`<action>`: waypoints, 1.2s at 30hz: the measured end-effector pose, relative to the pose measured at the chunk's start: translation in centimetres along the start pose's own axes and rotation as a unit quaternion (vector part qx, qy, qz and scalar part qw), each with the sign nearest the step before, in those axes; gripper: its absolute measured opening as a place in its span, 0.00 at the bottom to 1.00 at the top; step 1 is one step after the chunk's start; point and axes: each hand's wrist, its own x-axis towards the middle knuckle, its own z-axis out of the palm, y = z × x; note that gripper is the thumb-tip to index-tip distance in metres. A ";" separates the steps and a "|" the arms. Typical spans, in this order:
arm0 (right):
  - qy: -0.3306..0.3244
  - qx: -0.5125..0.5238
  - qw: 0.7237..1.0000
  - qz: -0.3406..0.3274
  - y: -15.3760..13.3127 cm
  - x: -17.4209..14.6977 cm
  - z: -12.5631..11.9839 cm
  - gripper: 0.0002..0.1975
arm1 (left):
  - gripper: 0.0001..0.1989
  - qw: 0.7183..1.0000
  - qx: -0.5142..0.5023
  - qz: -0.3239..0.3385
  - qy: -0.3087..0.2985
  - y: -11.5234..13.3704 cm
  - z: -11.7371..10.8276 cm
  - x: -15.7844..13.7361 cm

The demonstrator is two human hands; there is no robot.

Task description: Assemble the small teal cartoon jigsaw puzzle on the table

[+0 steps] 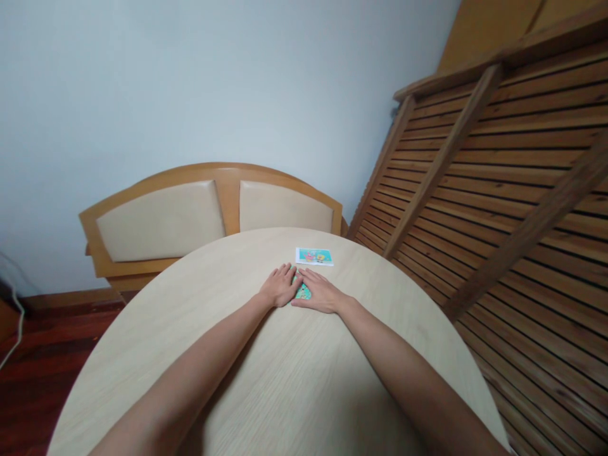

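My left hand (pixel 281 286) lies palm down on the round table, its fingers stretched out and pointing away from me. Opposite it, my right hand (pixel 321 291) rests flat with the fingers reaching left and the thumb apart. Between the two hands shows a small green patterned patch (pixel 303 291), which looks like a puzzle or a pile of its pieces. Both hands touch or partly cover its edges, so its full outline is hidden. Just beyond the fingers lies a flat picture card (pixel 314 256) with a turquoise background and cartoon figures.
The pale round wooden table (pixel 228 386) fills the lower view. Behind it stands a wooden headboard (pixel 228 190) with cream panels, against a pale wall (pixel 213 82). A large slatted wooden frame (pixel 456 177) leans at the right. At far left a white cable (pixel 19 323) hangs above the red-brown floor.
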 end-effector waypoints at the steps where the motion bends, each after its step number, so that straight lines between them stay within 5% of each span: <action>1: 0.000 0.000 1.000 -0.006 0.0 -0.1 -0.2 0.52 | 0.32 1.000 -0.004 0.000 0.005 0.0 0.0 0.1; 6: -0.025 -0.021 0.999 0.036 0.1 -2.9 -1.5 0.53 | 0.33 0.999 -0.022 0.032 -0.004 -0.8 -1.0 -1.9; 13: -0.083 -0.048 0.981 0.166 0.4 -8.0 -3.0 0.57 | 0.48 0.996 0.016 0.067 -0.051 -1.2 -1.9 -4.8; 22: -0.076 -0.060 0.972 0.215 -1.4 -5.1 -1.9 0.42 | 0.35 0.999 0.036 0.007 -0.028 2.0 -1.0 -3.4; 26: -0.002 -0.045 0.981 0.188 -0.5 -5.3 -1.1 0.36 | 0.32 0.999 0.023 0.025 0.011 1.1 -0.6 -5.4; 31: 0.146 -0.016 0.986 0.075 -0.8 -6.7 -0.8 0.24 | 0.27 0.993 -0.004 0.092 0.069 0.7 -1.2 -8.4; 36: 0.119 -0.020 0.993 0.010 -2.6 -7.4 -1.4 0.18 | 0.17 0.988 -0.016 0.132 0.082 1.7 -2.4 -9.0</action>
